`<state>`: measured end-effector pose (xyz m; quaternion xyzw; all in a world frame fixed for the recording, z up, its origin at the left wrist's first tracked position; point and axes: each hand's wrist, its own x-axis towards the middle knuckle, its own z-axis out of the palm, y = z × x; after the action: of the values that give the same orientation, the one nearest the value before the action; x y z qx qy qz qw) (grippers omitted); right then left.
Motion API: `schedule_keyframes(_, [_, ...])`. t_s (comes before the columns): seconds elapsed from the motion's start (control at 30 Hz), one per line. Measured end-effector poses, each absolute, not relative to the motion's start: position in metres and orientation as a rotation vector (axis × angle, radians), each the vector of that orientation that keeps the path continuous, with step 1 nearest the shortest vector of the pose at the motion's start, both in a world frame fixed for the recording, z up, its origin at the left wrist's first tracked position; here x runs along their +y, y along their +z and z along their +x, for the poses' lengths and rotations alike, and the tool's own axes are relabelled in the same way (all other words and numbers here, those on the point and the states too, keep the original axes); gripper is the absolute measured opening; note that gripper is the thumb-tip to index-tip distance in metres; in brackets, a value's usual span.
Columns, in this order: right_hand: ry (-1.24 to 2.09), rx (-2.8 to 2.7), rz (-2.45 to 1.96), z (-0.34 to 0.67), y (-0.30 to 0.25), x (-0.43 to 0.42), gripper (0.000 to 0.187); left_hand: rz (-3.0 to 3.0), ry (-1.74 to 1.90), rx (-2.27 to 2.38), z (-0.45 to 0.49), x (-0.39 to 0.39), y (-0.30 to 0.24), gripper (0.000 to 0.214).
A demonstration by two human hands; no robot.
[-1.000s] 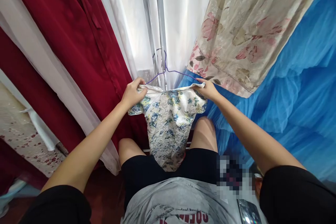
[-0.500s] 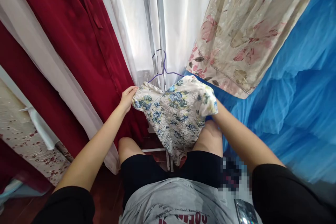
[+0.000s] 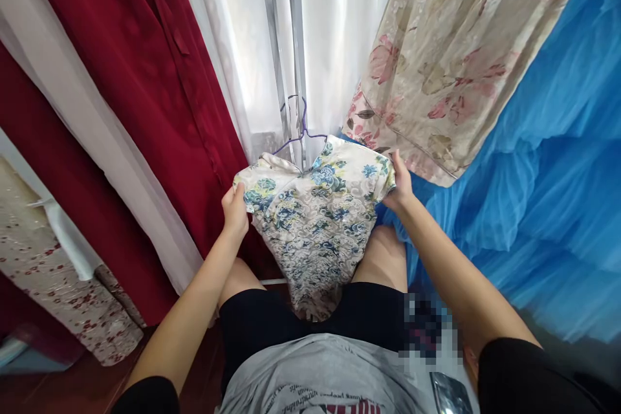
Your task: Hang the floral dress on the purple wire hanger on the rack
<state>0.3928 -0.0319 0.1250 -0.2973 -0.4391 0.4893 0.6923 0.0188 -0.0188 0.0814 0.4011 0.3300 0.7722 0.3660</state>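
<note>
A short-sleeved blouse [image 3: 320, 220] in cream with blue and yellow-green flowers hangs in front of me on a purple hanger [image 3: 304, 126]. The hanger's hook and part of its shoulders show above the neckline; the rest is hidden inside the cloth. My left hand [image 3: 236, 209] is closed on the edge of the sleeve at the left. At the right, my right hand [image 3: 399, 182] grips the other sleeve, its thumb on top. The blouse is stretched between both hands, its lower part hanging down between my knees.
Metal poles [image 3: 291, 45] of a rack stand behind the hanger, before a white curtain [image 3: 334, 32]. Dark red cloth [image 3: 160, 97] hangs at the left. A beige floral garment [image 3: 446, 65] and blue gathered fabric [image 3: 543, 207] hang at the right. A phone [image 3: 451, 393] lies by my right hip.
My right hand has come out from behind the right sleeve and now grips its edge. My left hand has moved slightly down. The blouse is spread wider and flatter.
</note>
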Motion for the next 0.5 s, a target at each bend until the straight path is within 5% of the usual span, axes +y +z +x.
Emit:
schedule_keyframes(0.17, [1.051,-0.911,-0.646,0.386,0.153,-0.045,0.04,1.011,1.913,0.69,0.023,-0.029,0.14,0.045])
schedule_keyframes(0.4, [0.577,-0.773,-0.633,0.351,0.131,-0.131,0.043,2.292,1.924,1.173,0.026,-0.044,0.182,0.107])
schedule_keyframes(0.5, [0.405,-1.124,-0.699,0.331,0.112,-0.194,0.043,2.653,1.712,1.234,0.041,-0.045,0.162,0.097])
